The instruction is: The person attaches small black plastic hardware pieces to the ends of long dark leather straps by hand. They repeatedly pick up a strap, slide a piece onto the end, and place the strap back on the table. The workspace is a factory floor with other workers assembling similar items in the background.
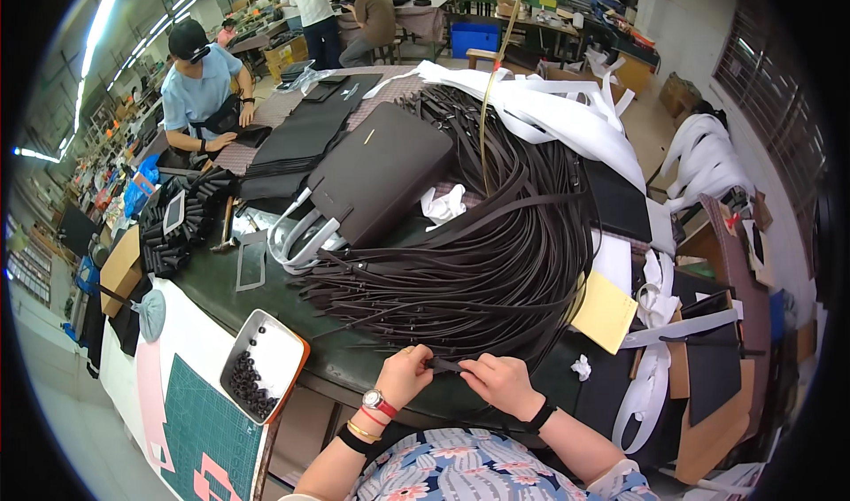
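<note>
Hands (405,379) (503,384) (both) on dark strip (446,366)

From the left hand (405,377), the straps (452,293) block twelve o'clock; at nine o'clock, bare table (341,359) leaves passage, until the tray (280,349) stops it.

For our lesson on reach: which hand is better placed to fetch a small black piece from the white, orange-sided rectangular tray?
Probably the left hand: it is nearer the tray, while the right hand sits farther across. Both hold a narrow dark strip, though.
</note>
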### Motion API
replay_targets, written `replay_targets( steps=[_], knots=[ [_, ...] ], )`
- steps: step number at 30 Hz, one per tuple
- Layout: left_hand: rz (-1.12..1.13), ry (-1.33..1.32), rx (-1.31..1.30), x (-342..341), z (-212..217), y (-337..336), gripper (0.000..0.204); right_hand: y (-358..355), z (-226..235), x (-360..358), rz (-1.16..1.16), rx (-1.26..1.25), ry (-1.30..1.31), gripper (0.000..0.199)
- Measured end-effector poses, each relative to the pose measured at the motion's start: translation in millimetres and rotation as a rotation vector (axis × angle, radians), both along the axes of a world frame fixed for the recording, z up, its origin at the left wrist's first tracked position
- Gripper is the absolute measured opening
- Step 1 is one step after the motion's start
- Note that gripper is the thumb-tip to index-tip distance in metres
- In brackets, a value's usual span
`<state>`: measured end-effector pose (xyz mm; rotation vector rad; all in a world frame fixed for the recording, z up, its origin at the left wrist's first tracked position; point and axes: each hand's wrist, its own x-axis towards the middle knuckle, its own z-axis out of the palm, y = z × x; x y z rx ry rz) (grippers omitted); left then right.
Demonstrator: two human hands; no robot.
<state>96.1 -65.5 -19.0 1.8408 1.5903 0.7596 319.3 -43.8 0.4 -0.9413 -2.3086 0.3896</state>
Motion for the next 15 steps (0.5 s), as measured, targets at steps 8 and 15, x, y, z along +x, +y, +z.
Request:
replay_targets(
  steps=[8, 15],
  knots=[
    [0.008, -0.176, 0.028, -5.4, -1.0, -8.7, 0.029, -0.8, -1.9, 1.0, 0.055, -0.007, -0.033, 0.015],
    [-0.125, -0.075, -0.019, -6.5, 0.1, -11.1, 0.028, -1.1, -2.3, 5.6, 0.101, 0.012, -0.057, 0.017]
  ],
)
